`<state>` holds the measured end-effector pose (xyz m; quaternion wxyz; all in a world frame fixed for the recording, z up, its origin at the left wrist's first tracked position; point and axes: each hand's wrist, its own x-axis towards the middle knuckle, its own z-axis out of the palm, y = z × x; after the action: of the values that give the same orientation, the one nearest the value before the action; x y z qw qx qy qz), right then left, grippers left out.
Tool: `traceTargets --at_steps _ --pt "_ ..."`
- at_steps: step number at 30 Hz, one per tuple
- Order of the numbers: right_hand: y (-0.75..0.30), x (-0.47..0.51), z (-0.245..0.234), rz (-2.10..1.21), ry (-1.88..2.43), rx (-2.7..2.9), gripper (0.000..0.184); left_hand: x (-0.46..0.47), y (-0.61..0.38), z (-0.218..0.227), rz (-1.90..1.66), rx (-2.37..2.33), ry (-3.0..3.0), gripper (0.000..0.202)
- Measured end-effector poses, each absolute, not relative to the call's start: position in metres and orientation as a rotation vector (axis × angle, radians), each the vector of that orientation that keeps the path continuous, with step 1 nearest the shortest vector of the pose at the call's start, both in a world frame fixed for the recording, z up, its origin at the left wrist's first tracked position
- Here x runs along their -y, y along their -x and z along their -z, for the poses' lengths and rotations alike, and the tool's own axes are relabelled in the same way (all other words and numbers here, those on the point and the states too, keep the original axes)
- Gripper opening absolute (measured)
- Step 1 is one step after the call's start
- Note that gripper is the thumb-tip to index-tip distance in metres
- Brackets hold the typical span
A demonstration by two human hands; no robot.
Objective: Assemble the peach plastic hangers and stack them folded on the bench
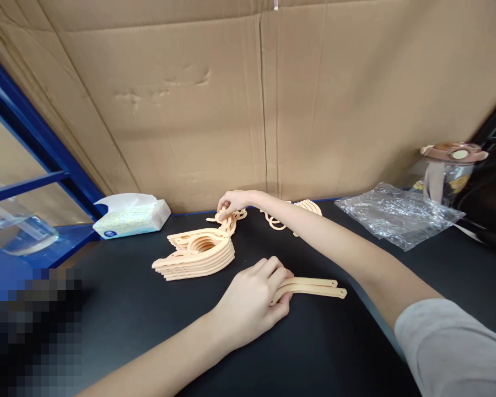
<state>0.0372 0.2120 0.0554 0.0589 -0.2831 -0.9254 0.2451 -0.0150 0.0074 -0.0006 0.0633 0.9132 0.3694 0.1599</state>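
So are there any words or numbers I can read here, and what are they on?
Nothing here can be read.
Tissue pack: a small blue mark on its front, too blurred to read.
Bottle: a picture label on its side, too small to read.
Cardboard wall: no print.
Peach hangers in the left hand: no print shows.
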Motion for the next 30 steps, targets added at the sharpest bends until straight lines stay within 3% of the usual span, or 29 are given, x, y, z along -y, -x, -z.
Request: traceTargets --at_steps 17,25,30 --pt "-0.028 -0.235 -0.051 -1.174 0.718 2.271 0.019 -0.007 0.015 -0.001 -0.466 -1.119 -2.757 0.019" --pt "-0.077 -0.218 -0.076 -1.145 0.680 1.856 0.024 -0.007 0.015 -0.001 -0.467 -1.119 -2.753 0.019" --pt "-0.132 -0.177 -0.061 -1.136 0.685 1.719 0.030 -0.006 0.015 -0.002 -0.465 -1.129 -2.779 0.019"
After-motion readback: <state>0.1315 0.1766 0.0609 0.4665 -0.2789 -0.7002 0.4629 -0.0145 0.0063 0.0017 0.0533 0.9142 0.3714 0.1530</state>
